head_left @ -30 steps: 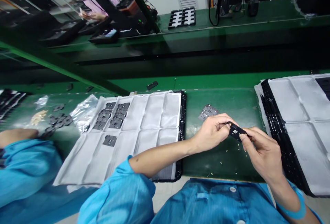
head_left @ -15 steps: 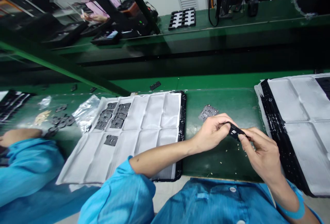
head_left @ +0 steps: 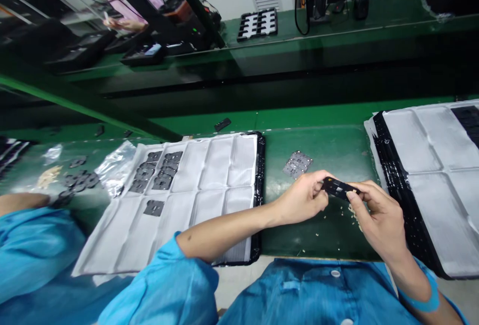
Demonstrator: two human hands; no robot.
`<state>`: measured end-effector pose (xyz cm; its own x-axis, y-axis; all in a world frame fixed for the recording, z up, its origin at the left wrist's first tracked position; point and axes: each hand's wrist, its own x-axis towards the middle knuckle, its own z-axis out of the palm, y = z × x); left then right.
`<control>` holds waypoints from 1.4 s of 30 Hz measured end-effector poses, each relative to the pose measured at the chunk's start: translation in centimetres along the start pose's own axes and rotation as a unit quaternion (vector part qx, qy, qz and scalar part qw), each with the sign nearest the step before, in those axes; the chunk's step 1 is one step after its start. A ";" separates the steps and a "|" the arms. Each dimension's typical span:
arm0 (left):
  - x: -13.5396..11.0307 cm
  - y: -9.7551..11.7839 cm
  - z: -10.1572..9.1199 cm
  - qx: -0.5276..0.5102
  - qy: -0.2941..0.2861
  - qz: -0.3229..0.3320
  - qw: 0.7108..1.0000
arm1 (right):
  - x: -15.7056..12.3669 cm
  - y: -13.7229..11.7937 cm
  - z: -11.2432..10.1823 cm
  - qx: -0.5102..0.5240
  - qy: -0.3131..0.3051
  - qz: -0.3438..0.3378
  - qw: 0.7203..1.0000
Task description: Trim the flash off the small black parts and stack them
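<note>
Above the green table, a small black rectangular plastic part [head_left: 339, 188] with pale and yellow spots is held level between both hands. My right hand [head_left: 379, 215] pinches its right end, with the thumb on top. My left hand [head_left: 305, 195] has its fingers curled at the left end; what lies between its fingertips is partly hidden. Tiny beige pieces [head_left: 354, 212] lie scattered on the table below the right hand. Just beyond my left hand rests a flat cluster of grey plates [head_left: 297, 163].
To the left lies a white compartmented tray [head_left: 209, 200] with several dark grey plates in it. Another tray [head_left: 422, 140] stands at right. A single black part [head_left: 222, 125] lies farther back. A co-worker's blue sleeve [head_left: 33, 245], a clear bag [head_left: 116, 167] and a green beam [head_left: 93, 108] are at left.
The black part has turned to lie flatter, showing more of its face. My left thumb has slid off its face to the left end. The view has shifted slightly.
</note>
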<state>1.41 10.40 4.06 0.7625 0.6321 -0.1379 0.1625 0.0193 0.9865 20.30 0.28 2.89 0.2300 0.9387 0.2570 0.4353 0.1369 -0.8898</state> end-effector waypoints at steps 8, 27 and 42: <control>-0.6 0.6 -2.4 0.204 -0.104 0.004 0.973 | 0.7 -0.3 -1.1 -0.014 0.009 -0.002 1.000; -0.8 0.6 1.1 0.111 0.024 0.071 0.991 | -0.9 1.7 1.6 0.227 0.021 0.160 0.960; -1.4 -0.9 2.1 0.034 0.054 0.069 0.996 | -1.0 2.5 2.2 0.177 0.041 0.132 0.975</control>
<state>1.55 7.85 3.17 0.7093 0.7048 0.0125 0.1056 -0.1238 0.9867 19.21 0.37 -0.42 0.3688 0.9293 0.0185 0.0283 0.0087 -0.9996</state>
